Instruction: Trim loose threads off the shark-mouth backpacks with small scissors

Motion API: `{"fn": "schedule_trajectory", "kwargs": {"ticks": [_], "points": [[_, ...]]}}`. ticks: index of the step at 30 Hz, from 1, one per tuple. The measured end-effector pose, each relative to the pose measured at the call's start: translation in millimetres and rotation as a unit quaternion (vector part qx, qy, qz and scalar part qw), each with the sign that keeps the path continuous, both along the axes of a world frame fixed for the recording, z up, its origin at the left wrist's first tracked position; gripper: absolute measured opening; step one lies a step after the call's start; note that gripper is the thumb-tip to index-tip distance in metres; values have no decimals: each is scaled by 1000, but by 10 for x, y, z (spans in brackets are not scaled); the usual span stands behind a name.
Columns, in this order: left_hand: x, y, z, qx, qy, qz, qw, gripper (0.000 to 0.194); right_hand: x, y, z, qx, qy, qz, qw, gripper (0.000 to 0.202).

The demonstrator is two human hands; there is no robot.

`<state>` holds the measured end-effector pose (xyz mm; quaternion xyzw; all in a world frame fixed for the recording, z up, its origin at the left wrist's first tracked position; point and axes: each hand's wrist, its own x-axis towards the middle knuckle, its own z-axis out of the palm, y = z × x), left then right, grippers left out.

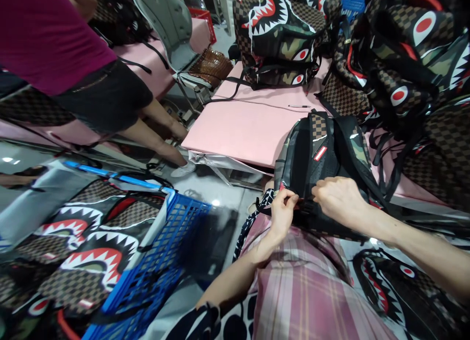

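A dark backpack [306,154] lies back side up on the table's near edge and partly on my lap, its padded straps, checkered strip and small red label showing. At its lower left edge, my left hand [282,213] pinches a thin black strap between thumb and fingers. My right hand [340,200] is closed in a fist just to the right, over the lower back panel. What its fingers grip is hidden. Between the two hands lies dark webbing, too dark to make out in detail.
The pink table [235,129] holds a pen-like tool [299,106], stacked shark-face backpacks [279,32] and a backpack pile [400,61] at right. A blue crate [187,217] of bags stands at left. Beyond are a person in shorts [103,100] and a grey chair [167,29].
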<state>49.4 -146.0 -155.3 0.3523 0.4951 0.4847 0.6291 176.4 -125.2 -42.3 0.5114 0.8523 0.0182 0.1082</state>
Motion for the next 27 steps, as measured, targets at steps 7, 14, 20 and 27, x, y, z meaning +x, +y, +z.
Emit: {"fn": "schedule_trajectory", "kwargs": {"ticks": [7, 14, 20, 27], "points": [[-1153, 113, -140, -49, 144, 40, 988, 22, 621, -19, -468, -94, 353, -208, 907, 32], [-1585, 151, -254, 105, 641, -14, 760, 54, 586, -73, -811, -158, 541, -260, 784, 44], [-733, 271, -476, 106, 416, -104, 897, 35, 371, -13, -948, -173, 588, -269, 742, 41], [-701, 423, 86, 215, 336, -32, 916, 36, -180, 242, -780, -175, 693, -220, 664, 28]]}}
